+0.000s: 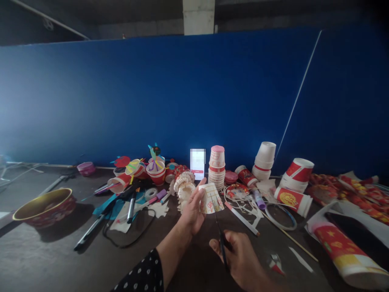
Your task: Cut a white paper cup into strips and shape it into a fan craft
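My left hand (193,209) is wrapped round a white paper cup (209,199) with grid lines and reddish drawings on its side. My right hand (241,253) grips a pair of scissors (223,248) by its dark handles. The blades point up and away from me and meet the cup's lower edge; how deep they reach into the paper is hard to see. Just left of the cup lie ruffled cream paper pieces (184,186). Behind it stands a stack of paper cups (216,168) with a pink top.
A lit phone (197,164) leans upright at the back. A gold-rimmed bowl (45,209) stands left, near pens (131,209) and decorated cups (156,172). A white marker (243,219), paper scraps, a red cup (346,251) and a dark phone (358,233) lie right. A blue partition (194,93) rises behind.
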The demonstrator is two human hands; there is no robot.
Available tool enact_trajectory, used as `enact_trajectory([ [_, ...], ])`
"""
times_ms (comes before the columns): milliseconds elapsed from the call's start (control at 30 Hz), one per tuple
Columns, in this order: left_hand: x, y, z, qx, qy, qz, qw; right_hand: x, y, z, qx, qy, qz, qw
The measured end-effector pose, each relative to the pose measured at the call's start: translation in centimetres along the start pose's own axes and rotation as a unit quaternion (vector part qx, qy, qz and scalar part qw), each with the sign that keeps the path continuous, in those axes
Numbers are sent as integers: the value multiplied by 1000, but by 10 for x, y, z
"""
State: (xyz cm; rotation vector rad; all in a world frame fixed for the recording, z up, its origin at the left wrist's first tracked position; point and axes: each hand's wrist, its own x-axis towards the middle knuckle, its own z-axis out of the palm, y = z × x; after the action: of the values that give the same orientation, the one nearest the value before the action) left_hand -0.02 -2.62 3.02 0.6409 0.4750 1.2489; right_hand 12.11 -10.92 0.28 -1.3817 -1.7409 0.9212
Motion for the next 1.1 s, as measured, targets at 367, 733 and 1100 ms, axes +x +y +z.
enact_trajectory([
  [367,-1,0,0,4,-15,2,1000,-1,3,1,-5,3,-5,1000],
  [733,-1,-8,-3,13,-40,-8,999,1,7,2,-11,19,11,1000],
  [1100,0,-11,-4,-5,-50,-5,999,3,4,2,10,13,20,1000],
])
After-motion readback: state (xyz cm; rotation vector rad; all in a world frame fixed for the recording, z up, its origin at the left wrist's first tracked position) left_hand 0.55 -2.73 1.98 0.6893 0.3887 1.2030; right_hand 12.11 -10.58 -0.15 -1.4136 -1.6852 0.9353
